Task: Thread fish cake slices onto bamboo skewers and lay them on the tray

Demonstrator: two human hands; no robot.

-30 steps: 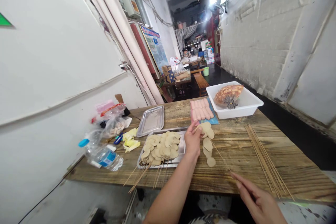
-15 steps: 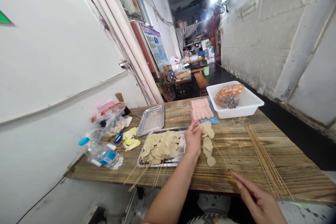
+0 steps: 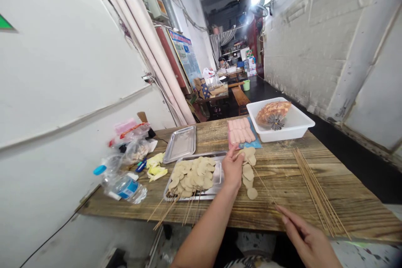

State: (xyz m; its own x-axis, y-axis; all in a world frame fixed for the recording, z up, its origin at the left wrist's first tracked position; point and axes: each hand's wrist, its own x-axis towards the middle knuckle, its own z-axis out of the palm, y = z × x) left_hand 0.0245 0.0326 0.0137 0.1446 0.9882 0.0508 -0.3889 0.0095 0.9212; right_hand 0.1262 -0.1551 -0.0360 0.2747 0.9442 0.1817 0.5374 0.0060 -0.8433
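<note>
In the middle of the table my left hand [image 3: 233, 169] is closed at the left edge of a few thin, round, beige slices [image 3: 250, 153], pinching them between thumb and fingers. A bamboo skewer [image 3: 264, 185] runs from these slices down to my right hand [image 3: 303, 232], which is closed round its lower end. Where the skewer's tip sits among the slices is hidden. Just below, a short row of loose slices [image 3: 248, 178] lies on the wood. Left of my forearm, a metal tray [image 3: 219, 176] bears a heap of skewered slices [image 3: 191, 176], sticks pointing towards me.
Bare skewers [image 3: 314, 192] lie at right. Behind are a pack of pink sausages [image 3: 241, 130] and a white tub [image 3: 282, 135] with a bagged item. At left are a second metal tray [image 3: 180, 144], a water bottle [image 3: 128, 186], yellow scraps [image 3: 156, 171] and plastic bags [image 3: 136, 146].
My left fingers have shifted slightly over the slices and cover more of their left edge. My right hand and the skewer have hardly moved.
</note>
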